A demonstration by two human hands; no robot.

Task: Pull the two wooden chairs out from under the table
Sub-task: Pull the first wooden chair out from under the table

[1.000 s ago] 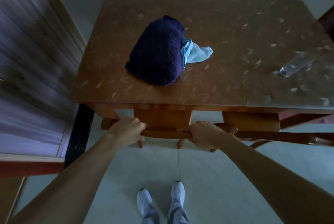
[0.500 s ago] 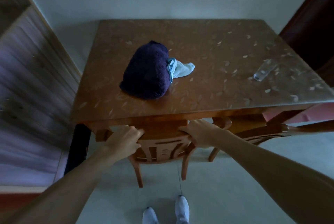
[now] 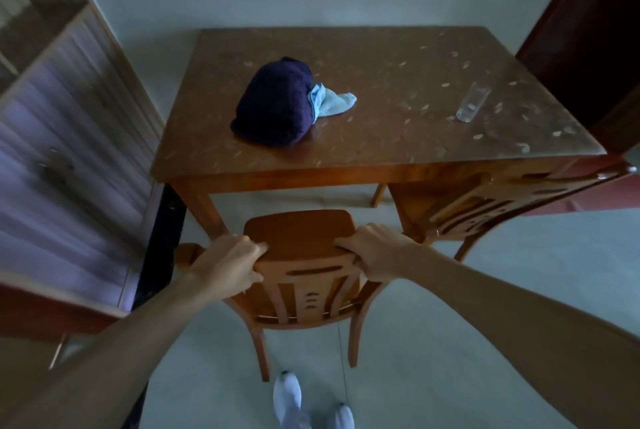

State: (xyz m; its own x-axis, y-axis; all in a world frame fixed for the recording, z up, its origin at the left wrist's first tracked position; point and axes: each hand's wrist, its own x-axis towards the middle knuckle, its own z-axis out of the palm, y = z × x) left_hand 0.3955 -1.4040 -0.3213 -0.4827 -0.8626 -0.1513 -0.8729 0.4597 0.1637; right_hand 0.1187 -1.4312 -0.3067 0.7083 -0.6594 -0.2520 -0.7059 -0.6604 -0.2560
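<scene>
The near chair point(image 3: 304, 266) stands on the floor at about 6 o'clock from the table point(image 3: 381, 151), and its seat now shows clear of the table edge, so I think this one is almost out. The left hand point(image 3: 228, 264) is wrapped around the top rail of the chair back at its 9 o'clock end, and the right hand point(image 3: 375, 254) is wrapped around the same rail at its 3 o'clock end. Both hands grip it tight. The chair is hard wood, so it will not bend, and it looks a bit heavy. The smooth top rail is a good place to hold, one hand at each end, so the chair does not twist. The second chair point(image 3: 491, 207) sits at 3 o'clock from the hands, well apart from them, with its seat partly tucked under the table. Nobody is touching it yet
</scene>
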